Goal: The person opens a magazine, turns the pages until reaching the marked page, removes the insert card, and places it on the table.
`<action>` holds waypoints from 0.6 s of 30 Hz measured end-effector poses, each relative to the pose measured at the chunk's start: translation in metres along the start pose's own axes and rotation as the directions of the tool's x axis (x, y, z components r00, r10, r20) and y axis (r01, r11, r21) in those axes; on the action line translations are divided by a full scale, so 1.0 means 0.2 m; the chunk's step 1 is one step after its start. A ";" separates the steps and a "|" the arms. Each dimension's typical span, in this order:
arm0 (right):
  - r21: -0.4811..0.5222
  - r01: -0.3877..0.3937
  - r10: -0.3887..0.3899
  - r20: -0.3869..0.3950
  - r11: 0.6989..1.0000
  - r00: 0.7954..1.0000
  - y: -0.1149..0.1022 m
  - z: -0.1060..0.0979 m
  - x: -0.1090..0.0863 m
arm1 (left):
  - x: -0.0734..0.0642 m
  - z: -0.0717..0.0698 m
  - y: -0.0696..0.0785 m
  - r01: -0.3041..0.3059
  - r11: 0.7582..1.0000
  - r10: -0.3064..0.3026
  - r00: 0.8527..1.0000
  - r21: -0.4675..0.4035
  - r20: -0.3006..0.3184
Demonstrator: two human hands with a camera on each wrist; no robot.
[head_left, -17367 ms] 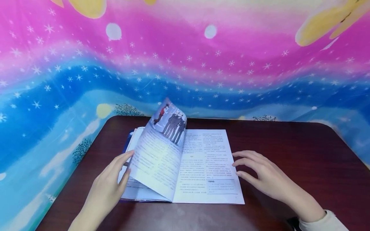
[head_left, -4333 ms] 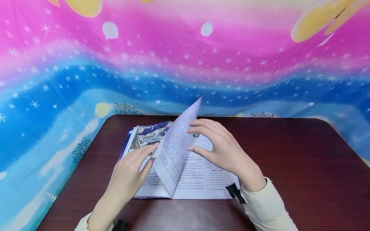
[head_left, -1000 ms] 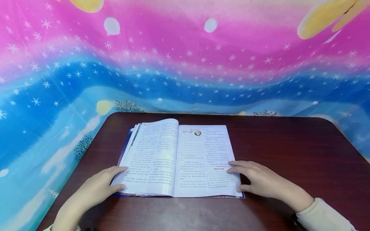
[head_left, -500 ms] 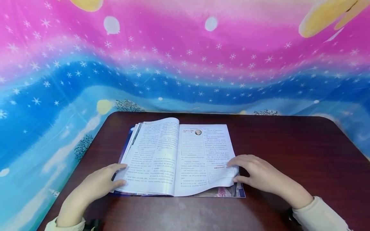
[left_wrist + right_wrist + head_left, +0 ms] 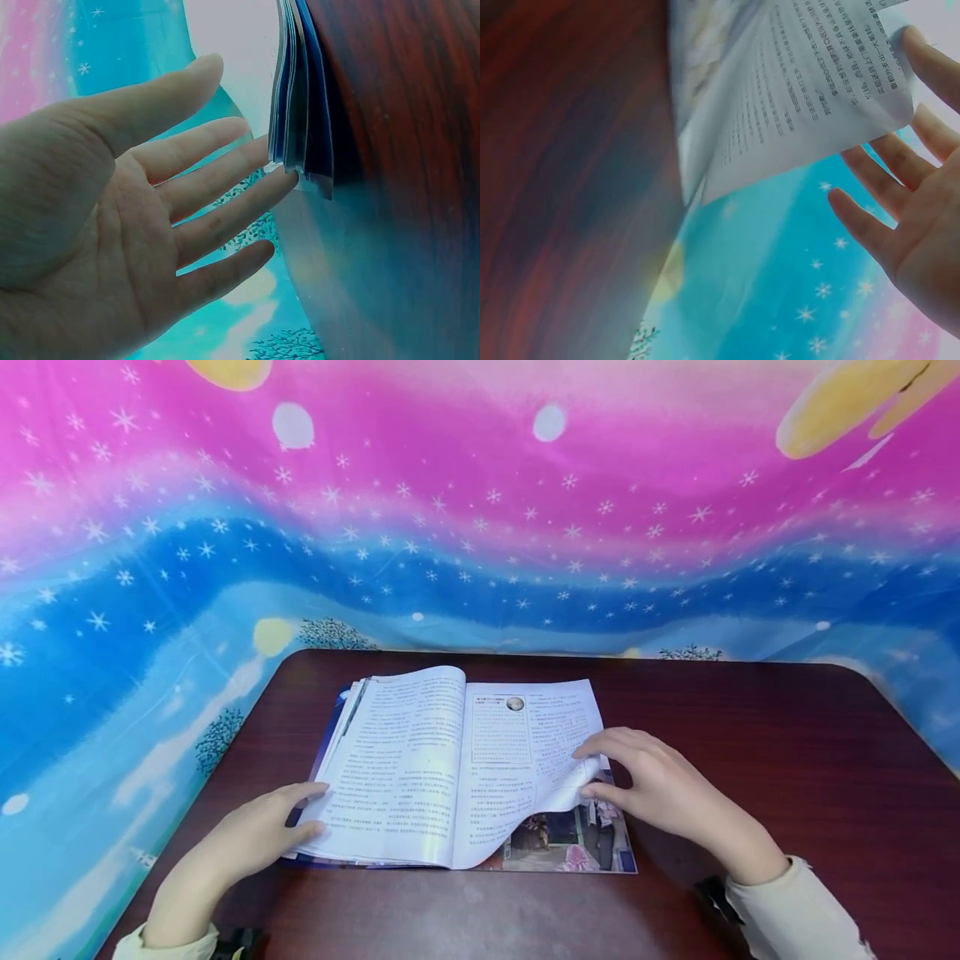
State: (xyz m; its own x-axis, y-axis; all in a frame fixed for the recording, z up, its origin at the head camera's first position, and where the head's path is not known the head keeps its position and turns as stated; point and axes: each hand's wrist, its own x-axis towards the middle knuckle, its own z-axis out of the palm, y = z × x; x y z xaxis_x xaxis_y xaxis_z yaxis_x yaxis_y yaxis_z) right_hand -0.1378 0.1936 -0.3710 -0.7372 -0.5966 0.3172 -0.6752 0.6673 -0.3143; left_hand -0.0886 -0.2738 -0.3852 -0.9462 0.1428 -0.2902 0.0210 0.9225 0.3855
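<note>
A magazine [image 5: 390,752] lies open on the table, text on both facing pages. My right hand [image 5: 667,785] pinches the near outer corner of the right-hand page [image 5: 495,785] between thumb and fingers. That page curls upward, uncovering a colour picture page [image 5: 562,847] beneath. In the right wrist view the lifted page [image 5: 802,90] hangs from the thumb side, the other fingers spread. My left hand [image 5: 240,831] rests at the magazine's left edge, fingers loosely extended. The left wrist view shows its fingertips [image 5: 281,180] right by the stacked page edges [image 5: 300,97].
The dark reddish-brown table [image 5: 750,718] has rounded far corners. A pink and blue cloth [image 5: 480,527] with snowflakes and yellow shapes hangs behind and around it. Black bands [image 5: 720,902] sit at both wrists by the light sleeves [image 5: 795,910].
My right hand has moved up and inward from the page's lower right edge, lifting its corner and exposing the picture below. Earlier, another page was turned to the left. The left hand stays nearly still.
</note>
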 end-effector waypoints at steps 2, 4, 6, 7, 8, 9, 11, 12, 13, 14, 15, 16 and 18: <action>0.013 0.016 -0.015 -0.031 1.000 0.999 -0.01 0.00 0.02 | -0.01 0.00 0.01 -0.002 1.000 0.003 1.000 0.024 -0.020; 0.025 0.029 -0.027 -0.063 0.999 0.998 -0.03 -0.01 0.05 | -0.02 0.00 0.03 -0.018 0.999 0.021 0.999 0.051 -0.048; 0.039 0.040 -0.036 -0.090 0.998 0.995 -0.05 -0.01 0.07 | -0.03 0.00 0.06 -0.040 0.996 0.046 0.995 0.076 -0.087; 0.047 0.044 -0.039 -0.104 0.998 0.994 -0.06 -0.02 0.08 | -0.03 0.00 0.08 -0.055 0.995 0.064 0.992 0.082 -0.109; 0.054 0.049 -0.042 -0.116 0.997 0.992 -0.07 -0.02 0.10 | -0.04 0.00 0.09 -0.071 0.994 0.081 0.988 0.082 -0.130; 0.063 0.057 -0.048 -0.126 0.996 0.991 -0.08 -0.02 0.11 | -0.05 0.00 0.11 -0.087 0.993 0.099 0.984 0.082 -0.151; 0.082 0.072 -0.060 -0.146 0.994 0.987 -0.10 -0.02 0.14 | -0.05 0.00 0.15 -0.122 0.989 0.136 0.973 0.083 -0.189; 0.088 0.081 -0.066 -0.156 0.993 0.985 -0.11 -0.02 0.15 | -0.06 0.00 0.17 -0.137 0.987 0.152 0.967 0.084 -0.204; 0.094 0.089 -0.073 -0.166 0.992 0.983 -0.12 -0.02 0.16 | -0.06 0.00 0.20 -0.155 0.984 0.170 0.961 0.085 -0.218; 0.100 0.099 -0.081 -0.175 0.990 0.981 -0.13 -0.02 0.17 | -0.06 0.00 0.22 -0.169 0.981 0.186 0.955 0.091 -0.231; 0.104 0.108 -0.088 -0.184 0.989 0.979 -0.14 -0.02 0.18 | -0.06 0.00 0.24 -0.186 0.977 0.206 0.948 0.103 -0.244; 0.108 0.116 -0.094 -0.192 0.987 0.977 -0.15 -0.02 0.19 | -0.07 0.00 0.26 -0.203 0.972 0.226 0.939 0.116 -0.258; 0.114 0.132 -0.107 -0.205 0.985 0.973 -0.16 -0.03 0.21 | -0.07 0.01 0.31 -0.235 0.962 0.266 0.920 0.139 -0.286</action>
State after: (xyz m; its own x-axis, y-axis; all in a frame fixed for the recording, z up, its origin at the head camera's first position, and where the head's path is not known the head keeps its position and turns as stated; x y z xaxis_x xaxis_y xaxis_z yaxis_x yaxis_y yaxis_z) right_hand -0.1471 0.1489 -0.3428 -0.6400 -0.5603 0.5258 -0.7651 0.5276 -0.3691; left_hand -0.0739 -0.2175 -0.3581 -0.9577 0.2747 0.0862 0.2877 0.9035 0.3176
